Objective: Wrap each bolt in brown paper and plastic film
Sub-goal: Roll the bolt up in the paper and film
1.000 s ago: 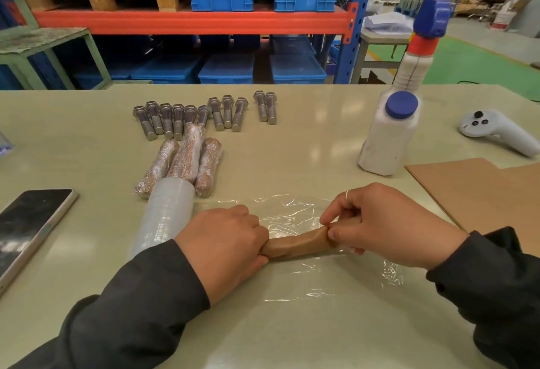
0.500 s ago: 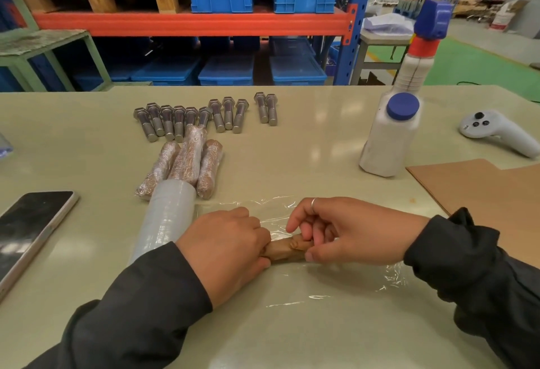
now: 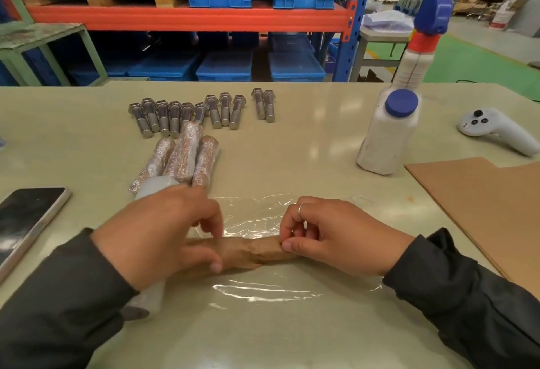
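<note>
Paper-wrapped bolt (image 3: 251, 254) lies crosswise at lower centre of the frame on the plastic film (image 3: 263, 292), left hand (image 3: 163, 234) pinching one end, right hand (image 3: 330, 237) the other, equally near.

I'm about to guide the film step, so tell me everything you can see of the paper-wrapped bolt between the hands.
The paper-wrapped bolt is a brown, creased paper roll lying crosswise near the table's front, on a clear plastic film sheet. No metal shows. The left hand grips its left end, the right hand pinches its right end; only the middle is visible. Its paper looks wrinkled near the middle.
</note>
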{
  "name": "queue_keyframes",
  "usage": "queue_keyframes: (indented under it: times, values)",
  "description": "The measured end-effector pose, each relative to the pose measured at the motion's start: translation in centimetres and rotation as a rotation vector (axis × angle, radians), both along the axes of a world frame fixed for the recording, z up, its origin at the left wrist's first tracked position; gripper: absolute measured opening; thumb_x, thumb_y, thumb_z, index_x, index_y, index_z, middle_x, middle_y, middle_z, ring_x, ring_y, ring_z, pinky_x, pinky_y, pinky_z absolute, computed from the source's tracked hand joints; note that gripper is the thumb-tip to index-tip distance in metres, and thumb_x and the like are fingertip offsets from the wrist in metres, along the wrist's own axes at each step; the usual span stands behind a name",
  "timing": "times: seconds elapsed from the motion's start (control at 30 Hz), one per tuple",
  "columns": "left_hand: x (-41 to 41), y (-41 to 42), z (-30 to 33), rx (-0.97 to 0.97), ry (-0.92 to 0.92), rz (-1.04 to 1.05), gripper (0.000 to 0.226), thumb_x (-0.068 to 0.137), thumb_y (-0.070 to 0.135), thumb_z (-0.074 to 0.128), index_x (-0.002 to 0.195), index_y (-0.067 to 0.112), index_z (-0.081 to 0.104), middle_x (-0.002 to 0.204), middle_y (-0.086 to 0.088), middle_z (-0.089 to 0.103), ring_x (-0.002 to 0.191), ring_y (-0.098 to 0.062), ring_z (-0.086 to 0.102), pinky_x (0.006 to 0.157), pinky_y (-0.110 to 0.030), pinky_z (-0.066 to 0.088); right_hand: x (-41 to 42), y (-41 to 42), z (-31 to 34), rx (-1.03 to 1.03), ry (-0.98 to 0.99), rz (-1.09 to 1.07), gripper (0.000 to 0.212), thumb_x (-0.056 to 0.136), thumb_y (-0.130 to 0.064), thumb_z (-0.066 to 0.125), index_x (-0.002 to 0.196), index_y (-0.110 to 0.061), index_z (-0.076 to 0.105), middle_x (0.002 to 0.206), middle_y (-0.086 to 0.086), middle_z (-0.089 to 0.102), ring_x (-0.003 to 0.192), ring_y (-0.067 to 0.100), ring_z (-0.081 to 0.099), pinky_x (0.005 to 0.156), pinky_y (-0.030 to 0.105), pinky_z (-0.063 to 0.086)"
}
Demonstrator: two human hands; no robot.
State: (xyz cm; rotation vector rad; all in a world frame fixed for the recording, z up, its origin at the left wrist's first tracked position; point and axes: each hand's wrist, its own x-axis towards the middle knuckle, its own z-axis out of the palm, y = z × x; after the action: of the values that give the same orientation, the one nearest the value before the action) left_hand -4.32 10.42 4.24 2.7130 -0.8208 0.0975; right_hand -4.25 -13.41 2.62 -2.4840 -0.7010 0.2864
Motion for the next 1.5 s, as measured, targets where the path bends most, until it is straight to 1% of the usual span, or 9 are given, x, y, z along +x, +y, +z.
queue_keyframes:
  times: [0.1,0.27,0.57,0.77,1.1,1.23,1.3,1.4,1.5]
  values:
    - [-0.2,0.0,0.0,0.081,0.047,-0.046,0.02,0.06,0.057,0.071,0.069,0.047,0.057,0.077,0.023,0.054,0.081,0.007,0.046,0.071,-0.012,0.038,0.1,0.0,-0.1,0.001,0.005,-0.013,0.01,0.085,-0.03,0.064,0.081,-0.035,0.057,0.079,-0.017,0.05,0.065,-0.003,0.049,0.063,0.006,0.034]
    - [0.1,0.0,-0.5,0.146,0.082,-0.028,0.026,0.067,0.059,0.066,0.089,0.047,0.06,0.085,0.027,0.054,0.085,0.01,0.045,0.075,-0.008,0.037,0.0,-0.1,-0.1,0.02,0.008,-0.014,0.012,0.085,-0.029,0.063,0.08,-0.036,0.056,0.078,-0.016,0.051,0.066,-0.004,0.049,0.064,0.007,0.036]
    - [0.3,-0.6,-1.2,0.231,0.153,-0.031,0.023,0.072,0.058,0.064,0.074,0.044,0.045,0.089,0.022,0.051,0.089,0.005,0.045,0.079,-0.013,0.039,0.0,-0.1,-0.1,0.02,0.021,-0.02,0.012,0.085,-0.029,0.064,0.079,-0.036,0.056,0.078,-0.016,0.051,0.066,-0.004,0.049,0.064,0.008,0.036]
    - [0.4,-0.1,-1.3,0.207,0.126,-0.096,0.02,0.078,0.051,0.061,0.076,0.048,0.041,0.092,0.025,0.043,0.091,0.007,0.034,0.08,-0.005,0.029,0.0,0.0,0.0,0.023,0.023,-0.021,0.015,0.086,-0.028,0.063,0.078,-0.038,0.055,0.077,-0.017,0.051,0.067,-0.006,0.049,0.064,0.007,0.036]
    - [0.6,-0.1,-1.9,0.129,0.091,-0.109,0.003,0.082,0.032,0.06,0.08,0.035,0.061,0.1,0.021,0.041,0.091,0.005,0.041,0.081,-0.008,0.033,0.0,0.0,0.0,0.021,0.022,-0.012,0.013,0.086,-0.028,0.063,0.079,-0.037,0.055,0.077,-0.017,0.05,0.066,-0.007,0.049,0.063,0.007,0.036]
    - [0.7,-0.4,-2.2,0.194,0.087,-0.078,0.005,0.085,0.037,0.054,0.088,0.038,0.058,0.083,0.026,0.043,0.081,0.006,0.043,0.07,-0.003,0.029,-0.1,0.0,0.0,0.024,0.022,-0.012,0.013,0.086,-0.027,0.062,0.079,-0.035,0.055,0.077,-0.017,0.049,0.066,-0.008,0.048,0.064,0.006,0.036]
    - [0.9,-0.6,-2.0,0.202,0.058,-0.026,0.004,0.084,0.041,0.054,0.081,0.04,0.051,0.078,0.027,0.046,0.077,0.005,0.046,0.068,-0.004,0.032,-0.1,0.0,0.0,0.021,0.022,-0.01,0.013,0.087,-0.027,0.062,0.08,-0.035,0.055,0.076,-0.017,0.049,0.066,-0.008,0.048,0.064,0.006,0.036]
    - [1.3,-0.6,-2.2,0.165,0.053,0.04,0.031,0.08,0.04,0.062,0.074,0.037,0.031,0.079,0.024,0.057,0.072,0.004,0.056,0.065,-0.012,0.042,0.0,0.0,0.0,0.012,0.016,-0.003,0.012,0.087,-0.028,0.062,0.081,-0.035,0.055,0.076,-0.017,0.049,0.066,-0.008,0.048,0.063,0.006,0.035]
    - [1.5,-0.8,-2.0,0.184,0.067,0.06,0.029,0.078,0.042,0.063,0.071,0.039,0.035,0.069,0.026,0.053,0.063,0.011,0.048,0.057,-0.007,0.035,0.0,0.0,0.0,0.01,0.01,0.001,0.012,0.087,-0.028,0.062,0.081,-0.035,0.054,0.076,-0.018,0.049,0.066,-0.007,0.049,0.063,0.006,0.035]
